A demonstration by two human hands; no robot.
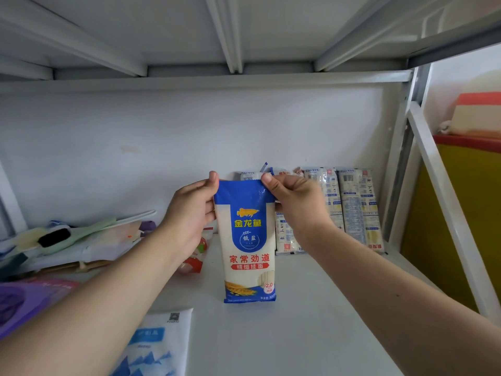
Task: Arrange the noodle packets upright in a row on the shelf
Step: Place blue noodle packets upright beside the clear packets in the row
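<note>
The noodle packet [249,240], blue at the top and cream below with a yellow fish logo, stood upright near the middle of the white shelf [311,321], its bottom edge resting on the shelf surface. Both hands had it by the top seal: the left hand [189,213] pinched the packet's left upper corner between thumb and curled fingers, and the right hand [294,202] pinched the right upper corner the same way. Just behind the packet and to its right, a row of other noodle packets [352,204] leaned upright against the back wall [135,147], most showing their printed backs, one partly hidden by the right hand. To the packet's left, a small red and white package [193,263] lay on the shelf, half covered by the left wrist, and further left sat a heap of flat pale packages [70,240]. In front of the packet and to the left lay a white and blue bag [157,346], with a purple package [24,302] beyond it.
</note>
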